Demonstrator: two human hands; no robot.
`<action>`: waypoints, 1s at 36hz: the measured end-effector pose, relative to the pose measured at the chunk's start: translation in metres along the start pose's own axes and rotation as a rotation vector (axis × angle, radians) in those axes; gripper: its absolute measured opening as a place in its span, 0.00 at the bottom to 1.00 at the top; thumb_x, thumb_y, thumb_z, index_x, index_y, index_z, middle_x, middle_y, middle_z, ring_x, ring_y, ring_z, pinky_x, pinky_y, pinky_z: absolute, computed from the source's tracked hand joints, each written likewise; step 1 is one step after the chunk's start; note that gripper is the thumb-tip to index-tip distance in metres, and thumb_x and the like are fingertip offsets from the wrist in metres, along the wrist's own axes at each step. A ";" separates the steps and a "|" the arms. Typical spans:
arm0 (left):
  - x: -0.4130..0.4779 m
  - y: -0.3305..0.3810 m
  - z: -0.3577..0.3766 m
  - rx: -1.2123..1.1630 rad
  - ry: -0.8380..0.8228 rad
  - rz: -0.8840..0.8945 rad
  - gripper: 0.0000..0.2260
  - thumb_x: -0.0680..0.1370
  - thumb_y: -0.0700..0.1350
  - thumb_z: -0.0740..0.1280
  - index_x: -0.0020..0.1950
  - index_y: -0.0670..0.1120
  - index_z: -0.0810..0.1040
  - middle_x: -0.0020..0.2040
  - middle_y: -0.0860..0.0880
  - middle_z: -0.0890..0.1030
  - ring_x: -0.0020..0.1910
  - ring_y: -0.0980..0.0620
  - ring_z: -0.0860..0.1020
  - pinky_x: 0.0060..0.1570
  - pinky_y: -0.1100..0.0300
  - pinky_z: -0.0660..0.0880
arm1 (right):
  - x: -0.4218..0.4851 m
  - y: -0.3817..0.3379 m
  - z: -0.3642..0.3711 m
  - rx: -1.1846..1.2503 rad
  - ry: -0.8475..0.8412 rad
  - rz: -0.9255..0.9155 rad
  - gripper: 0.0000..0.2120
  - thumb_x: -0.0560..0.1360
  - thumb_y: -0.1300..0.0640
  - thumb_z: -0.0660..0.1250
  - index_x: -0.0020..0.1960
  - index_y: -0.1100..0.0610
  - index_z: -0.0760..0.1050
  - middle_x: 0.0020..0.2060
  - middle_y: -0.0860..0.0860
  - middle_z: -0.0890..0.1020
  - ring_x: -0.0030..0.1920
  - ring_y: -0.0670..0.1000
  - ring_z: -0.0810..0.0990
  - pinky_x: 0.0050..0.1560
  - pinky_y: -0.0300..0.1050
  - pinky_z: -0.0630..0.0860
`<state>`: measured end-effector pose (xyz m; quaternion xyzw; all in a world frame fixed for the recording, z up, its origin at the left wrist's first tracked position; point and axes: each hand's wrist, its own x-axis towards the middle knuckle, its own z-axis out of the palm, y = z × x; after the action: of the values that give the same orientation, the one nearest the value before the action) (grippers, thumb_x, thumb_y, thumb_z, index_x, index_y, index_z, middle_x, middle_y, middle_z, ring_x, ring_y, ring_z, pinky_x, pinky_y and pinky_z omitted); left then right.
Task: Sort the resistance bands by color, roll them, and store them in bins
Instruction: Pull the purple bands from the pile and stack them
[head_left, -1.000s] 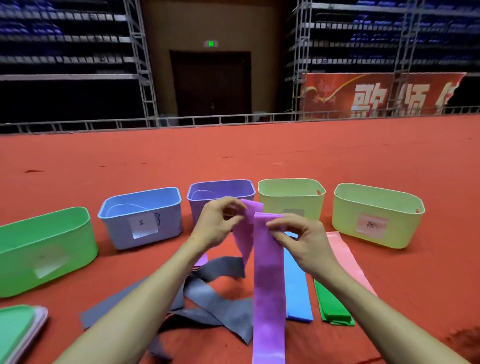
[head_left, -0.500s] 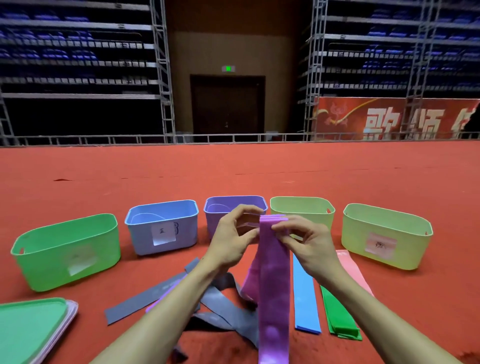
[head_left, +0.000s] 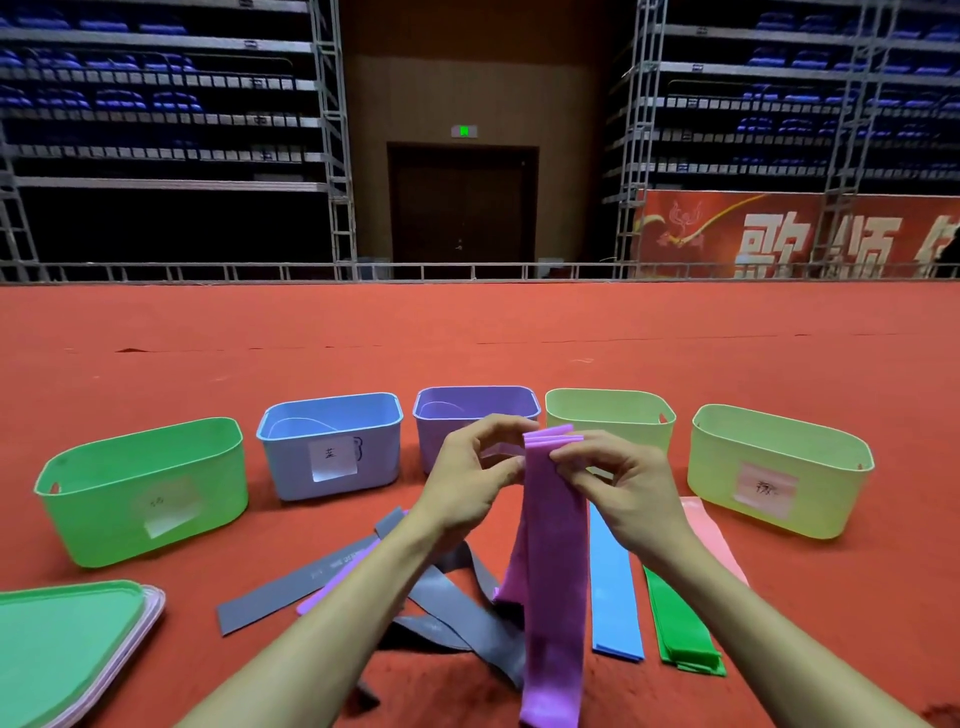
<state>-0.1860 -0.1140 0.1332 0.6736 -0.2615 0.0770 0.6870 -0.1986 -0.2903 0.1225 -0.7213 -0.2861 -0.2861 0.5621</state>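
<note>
A purple resistance band (head_left: 553, 561) hangs folded in front of me, its top edge held up level with the bins. My left hand (head_left: 470, 480) pinches that top from the left and my right hand (head_left: 618, 493) pinches it from the right. On the red floor lie grey bands (head_left: 457, 603), a blue band (head_left: 613, 587), a folded green band (head_left: 680, 623) and a pink band (head_left: 711, 535). Behind them stand a green bin (head_left: 140, 493), a blue bin (head_left: 332, 447), a purple bin (head_left: 457, 410) and two light green bins (head_left: 613, 415) (head_left: 779, 473).
Stacked bin lids (head_left: 67, 649), green on top of pink, lie at the lower left. A thin purple strip (head_left: 337, 587) lies among the grey bands. Red carpet stretches far back to a metal railing (head_left: 467, 270) and scaffolded seating.
The camera has tilted upward. My hands have brought the band's folded top together and neatly stacked, with the loose second layer now hanging straight behind the front one.
</note>
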 end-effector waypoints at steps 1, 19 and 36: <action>0.000 0.000 0.000 -0.002 -0.001 0.000 0.13 0.75 0.30 0.69 0.54 0.45 0.80 0.51 0.41 0.83 0.50 0.48 0.82 0.51 0.53 0.80 | 0.000 0.000 0.000 0.002 -0.003 0.005 0.22 0.68 0.73 0.68 0.44 0.46 0.84 0.46 0.43 0.85 0.50 0.47 0.83 0.50 0.38 0.78; -0.004 -0.001 0.005 -0.090 -0.022 -0.007 0.11 0.74 0.31 0.70 0.51 0.45 0.80 0.51 0.43 0.83 0.51 0.49 0.79 0.57 0.47 0.76 | -0.001 -0.003 0.002 -0.055 0.022 0.042 0.21 0.70 0.71 0.71 0.43 0.43 0.83 0.46 0.48 0.79 0.48 0.45 0.80 0.44 0.35 0.78; -0.006 -0.001 0.013 -0.047 0.013 0.051 0.09 0.73 0.36 0.72 0.47 0.50 0.80 0.47 0.50 0.83 0.48 0.54 0.80 0.51 0.61 0.75 | -0.002 -0.007 -0.002 -0.085 0.053 0.025 0.18 0.69 0.70 0.73 0.41 0.44 0.83 0.46 0.54 0.73 0.46 0.39 0.76 0.36 0.33 0.75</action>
<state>-0.1938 -0.1253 0.1286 0.6498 -0.2761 0.0927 0.7021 -0.2056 -0.2913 0.1260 -0.7402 -0.2495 -0.3100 0.5420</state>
